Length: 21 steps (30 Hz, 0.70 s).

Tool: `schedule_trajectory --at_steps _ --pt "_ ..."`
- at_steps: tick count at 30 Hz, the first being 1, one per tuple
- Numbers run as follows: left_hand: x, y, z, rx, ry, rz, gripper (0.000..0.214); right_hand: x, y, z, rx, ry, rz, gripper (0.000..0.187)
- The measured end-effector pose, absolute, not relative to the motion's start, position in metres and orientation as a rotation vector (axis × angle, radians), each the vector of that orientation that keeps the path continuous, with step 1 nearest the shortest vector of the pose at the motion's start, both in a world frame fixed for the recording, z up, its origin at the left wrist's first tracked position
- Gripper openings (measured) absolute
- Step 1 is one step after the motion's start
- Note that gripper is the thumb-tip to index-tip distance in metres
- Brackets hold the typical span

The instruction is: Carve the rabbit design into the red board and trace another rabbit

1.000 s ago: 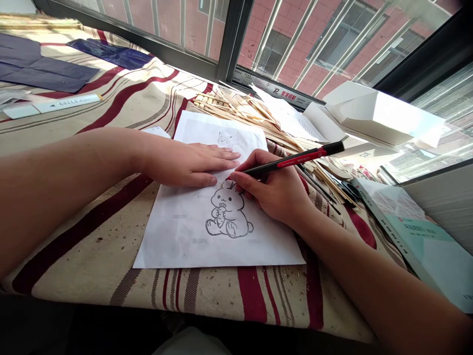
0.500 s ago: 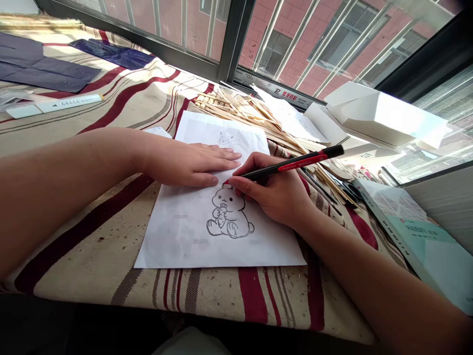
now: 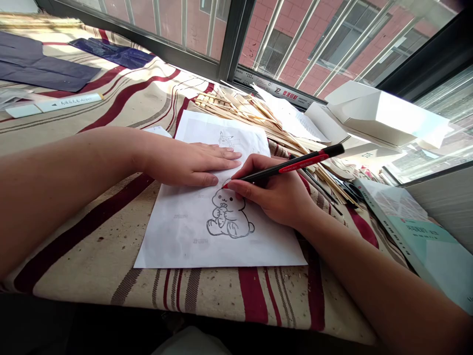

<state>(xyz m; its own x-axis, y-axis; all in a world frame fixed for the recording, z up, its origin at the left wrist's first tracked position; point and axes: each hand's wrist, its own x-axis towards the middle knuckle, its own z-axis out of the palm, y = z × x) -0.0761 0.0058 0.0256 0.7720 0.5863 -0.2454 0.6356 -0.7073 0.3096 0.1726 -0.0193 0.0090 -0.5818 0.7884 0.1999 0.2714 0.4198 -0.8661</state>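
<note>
The right hand (image 3: 271, 192) grips a red-and-black pen (image 3: 291, 165) between thumb and fingers, with the barrel slanting up and away to the right and the tip pressed at the top of a rabbit drawing (image 3: 229, 214). That drawing is in dark outline on a sheet of white paper (image 3: 177, 231), directly below and slightly left of the grip. The left hand (image 3: 188, 167) lies open and flat on the sheet just left of the grip, its fingertips close to the right hand but not touching it. Beyond the fingertips, a small faint sketch (image 3: 226, 140) sits on the upper part of the sheet.

Below the grip, a strip of white paper separates the drawing from the sheet's lower edge, and striped cloth (image 3: 111, 283) then runs to the near edge of the table. The sheet's right edge passes just under the right wrist. Past the pen's upper end lies a heap of thin wooden sticks (image 3: 251, 116), with a white cardboard box (image 3: 380, 113) further right and a book (image 3: 417, 241) lower right.

Compared with a second ago, the pen tip sits slightly lower and further left, and the right hand now hides the rabbit's ears. The left hand lies in the same place.
</note>
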Motion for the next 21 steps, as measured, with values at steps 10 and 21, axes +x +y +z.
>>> schedule_trajectory --at_steps 10,21 --pt "-0.0749 0.0046 0.0280 2.575 0.960 -0.199 0.081 0.1730 -0.0201 0.0081 -0.866 -2.066 1.117 0.040" --pt "-0.0785 0.0060 0.0253 2.572 0.949 -0.161 0.082 0.1733 -0.0210 0.0075 -0.884 -2.062 1.122 0.039"
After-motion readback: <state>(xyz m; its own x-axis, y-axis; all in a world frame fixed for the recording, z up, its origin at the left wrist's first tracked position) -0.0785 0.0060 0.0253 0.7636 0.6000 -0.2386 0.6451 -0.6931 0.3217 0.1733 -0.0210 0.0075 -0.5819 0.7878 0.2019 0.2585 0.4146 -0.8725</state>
